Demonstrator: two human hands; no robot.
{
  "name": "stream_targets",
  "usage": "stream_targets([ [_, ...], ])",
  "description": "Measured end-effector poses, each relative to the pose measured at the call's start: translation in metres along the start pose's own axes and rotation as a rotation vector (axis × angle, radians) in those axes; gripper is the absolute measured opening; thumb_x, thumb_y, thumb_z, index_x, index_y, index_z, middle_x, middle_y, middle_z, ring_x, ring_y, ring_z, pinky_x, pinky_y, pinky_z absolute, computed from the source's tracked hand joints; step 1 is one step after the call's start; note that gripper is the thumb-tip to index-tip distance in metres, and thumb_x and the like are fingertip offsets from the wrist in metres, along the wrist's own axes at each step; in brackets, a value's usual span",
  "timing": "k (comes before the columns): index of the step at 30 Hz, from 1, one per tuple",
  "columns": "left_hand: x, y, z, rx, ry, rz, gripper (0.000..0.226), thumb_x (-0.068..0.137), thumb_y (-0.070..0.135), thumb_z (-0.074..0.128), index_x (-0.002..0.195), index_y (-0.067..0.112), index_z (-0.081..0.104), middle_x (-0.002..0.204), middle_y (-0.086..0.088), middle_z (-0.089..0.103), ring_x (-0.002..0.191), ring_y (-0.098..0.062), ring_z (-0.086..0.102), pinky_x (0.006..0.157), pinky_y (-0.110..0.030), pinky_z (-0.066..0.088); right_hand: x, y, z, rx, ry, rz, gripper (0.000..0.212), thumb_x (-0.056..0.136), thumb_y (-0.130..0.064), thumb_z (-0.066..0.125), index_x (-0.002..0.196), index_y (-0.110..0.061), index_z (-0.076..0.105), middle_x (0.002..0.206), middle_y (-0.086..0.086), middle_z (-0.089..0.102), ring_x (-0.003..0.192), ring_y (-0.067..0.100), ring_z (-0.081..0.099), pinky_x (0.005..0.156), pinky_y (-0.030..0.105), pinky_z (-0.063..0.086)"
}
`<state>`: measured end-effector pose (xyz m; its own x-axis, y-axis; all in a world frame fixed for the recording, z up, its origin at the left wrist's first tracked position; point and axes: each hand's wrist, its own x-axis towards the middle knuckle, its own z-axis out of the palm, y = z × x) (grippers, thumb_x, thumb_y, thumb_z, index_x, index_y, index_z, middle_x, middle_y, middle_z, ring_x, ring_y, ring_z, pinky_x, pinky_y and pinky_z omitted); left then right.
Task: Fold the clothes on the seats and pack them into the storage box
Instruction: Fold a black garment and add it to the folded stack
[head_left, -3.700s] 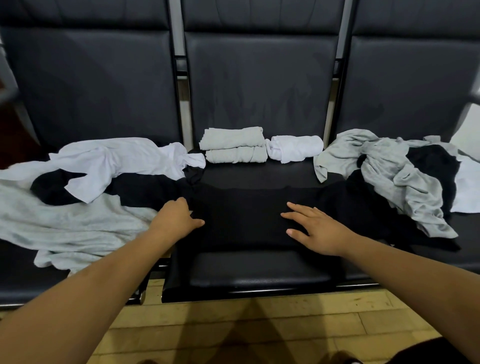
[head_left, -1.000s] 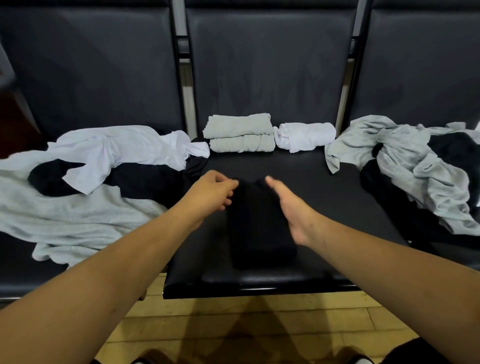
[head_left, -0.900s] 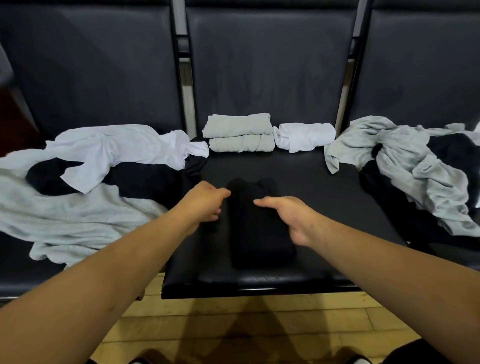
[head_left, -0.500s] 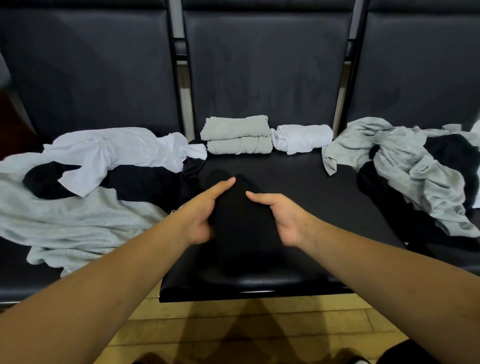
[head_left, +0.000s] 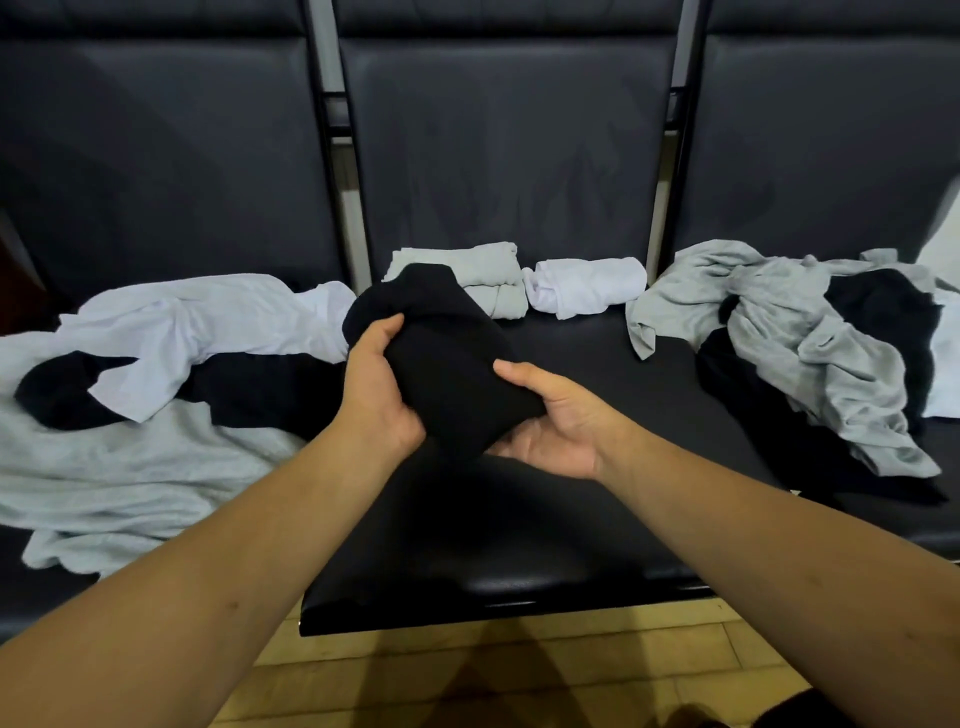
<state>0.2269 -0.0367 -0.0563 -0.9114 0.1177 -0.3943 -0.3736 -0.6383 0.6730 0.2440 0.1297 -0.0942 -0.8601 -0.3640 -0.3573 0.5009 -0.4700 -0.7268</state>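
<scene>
A folded black garment (head_left: 447, 358) is lifted off the middle seat (head_left: 597, 499), held between both hands. My left hand (head_left: 376, 387) grips its left side, thumb on top. My right hand (head_left: 550, 421) cups it from below and the right, thumb across the cloth. Behind it, at the back of the seat, lie a folded grey stack (head_left: 488, 280) and a rolled white garment (head_left: 584, 286). No storage box is in view.
Loose white, black and grey clothes (head_left: 156, 374) are piled on the left seat. A grey and black heap (head_left: 821, 353) covers the right seat. Dark seat backs rise behind; wooden floor (head_left: 493, 675) lies below the seat's front edge.
The black garment was spread wide, then folded to a narrow bundle on the seat. Both hands have closed round it and raised it off the seat.
</scene>
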Motion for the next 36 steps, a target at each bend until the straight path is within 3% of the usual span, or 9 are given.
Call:
stream_targets([
  [3, 0.009, 0.003, 0.010, -0.054, -0.015, 0.046, 0.029, 0.094, 0.033, 0.057, 0.109, 0.012, 0.071, 0.100, -0.012, 0.077, 0.095, -0.029, 0.073, 0.087, -0.042, 0.056, 0.001, -0.009, -0.006, 0.076, -0.029, -0.007, 0.055, 0.085, -0.015, 0.068, 0.138, -0.011, 0.057, 0.133, 0.011, 0.066, 0.120, 0.029, 0.064, 0.104, 0.053, 0.048],
  [8, 0.046, -0.001, 0.017, -0.084, -0.039, 0.038, 0.016, 0.094, 0.007, 0.057, 0.105, 0.009, 0.069, 0.102, -0.010, 0.076, 0.092, -0.023, 0.073, 0.084, -0.037, 0.060, -0.003, -0.051, -0.031, 0.084, 0.204, -0.065, 0.012, 0.086, -0.010, 0.068, 0.096, -0.011, 0.075, 0.111, 0.007, 0.076, 0.096, 0.024, 0.074, 0.085, 0.043, 0.060],
  [13, 0.096, -0.027, 0.051, 0.047, -0.002, -0.060, 0.020, 0.090, -0.005, 0.057, 0.105, 0.005, 0.065, 0.108, -0.015, 0.072, 0.101, -0.029, 0.069, 0.081, -0.043, 0.061, 0.022, -0.111, -0.083, -0.050, 0.530, -0.117, 0.040, 0.084, -0.016, 0.074, 0.123, -0.009, 0.067, 0.119, 0.010, 0.072, 0.099, 0.026, 0.073, 0.076, 0.038, 0.061],
  [16, 0.129, -0.033, 0.083, 0.191, 0.020, -0.046, 0.020, 0.088, -0.005, 0.060, 0.103, 0.008, 0.064, 0.107, -0.012, 0.071, 0.100, -0.028, 0.068, 0.078, -0.043, 0.060, 0.040, -0.155, -0.099, -0.171, 0.651, -0.202, 0.020, 0.089, -0.012, 0.070, 0.109, -0.011, 0.066, 0.105, 0.013, 0.072, 0.077, 0.025, 0.073, 0.055, 0.034, 0.060],
  [20, 0.185, -0.034, 0.122, 0.367, 0.037, 0.049, 0.009, 0.091, 0.001, 0.060, 0.094, 0.009, 0.060, 0.110, -0.012, 0.067, 0.100, -0.027, 0.066, 0.074, -0.042, 0.059, 0.085, -0.204, -0.131, -0.468, 0.905, -0.522, 0.032, 0.083, -0.013, 0.079, 0.089, -0.022, 0.049, 0.103, 0.006, 0.060, 0.100, 0.026, 0.063, 0.087, 0.043, 0.057],
  [25, 0.238, -0.055, 0.134, 0.704, 0.006, 0.184, 0.036, 0.095, 0.007, 0.054, 0.122, 0.024, 0.037, 0.096, 0.000, 0.052, 0.095, -0.024, 0.062, 0.085, -0.048, 0.059, 0.134, -0.224, -0.165, -0.758, 1.056, -0.524, 0.031, 0.091, -0.020, 0.071, 0.070, -0.019, 0.049, 0.075, -0.001, 0.055, 0.087, 0.020, 0.056, 0.080, 0.029, 0.046],
  [29, 0.264, -0.076, 0.135, 0.974, 0.016, 0.249, 0.039, 0.098, 0.009, 0.046, 0.130, 0.030, 0.038, 0.106, -0.010, 0.059, 0.101, -0.031, 0.065, 0.086, -0.048, 0.058, 0.160, -0.199, -0.191, -1.010, 1.004, -0.499, 0.021, 0.098, -0.018, 0.058, 0.099, -0.006, 0.076, 0.108, 0.010, 0.073, 0.108, 0.025, 0.064, 0.092, 0.025, 0.046],
  [32, 0.267, -0.076, 0.145, 0.978, 0.068, 0.130, 0.046, 0.100, 0.008, 0.044, 0.141, 0.028, 0.039, 0.121, -0.013, 0.056, 0.108, -0.031, 0.062, 0.088, -0.046, 0.058, 0.160, -0.190, -0.190, -1.106, 0.977, -0.468, 0.032, 0.103, -0.016, 0.046, 0.114, -0.004, 0.073, 0.118, 0.011, 0.071, 0.115, 0.027, 0.062, 0.089, 0.022, 0.041],
  [36, 0.235, -0.061, 0.142, 1.068, -0.077, 0.075, 0.054, 0.102, 0.020, 0.047, 0.152, 0.025, 0.027, 0.117, -0.006, 0.050, 0.112, -0.029, 0.061, 0.091, -0.043, 0.057, 0.148, -0.197, -0.181, -1.270, 1.030, -0.498, 0.032, 0.100, -0.025, 0.048, 0.115, -0.010, 0.072, 0.120, 0.017, 0.068, 0.119, 0.036, 0.057, 0.104, 0.038, 0.043],
])
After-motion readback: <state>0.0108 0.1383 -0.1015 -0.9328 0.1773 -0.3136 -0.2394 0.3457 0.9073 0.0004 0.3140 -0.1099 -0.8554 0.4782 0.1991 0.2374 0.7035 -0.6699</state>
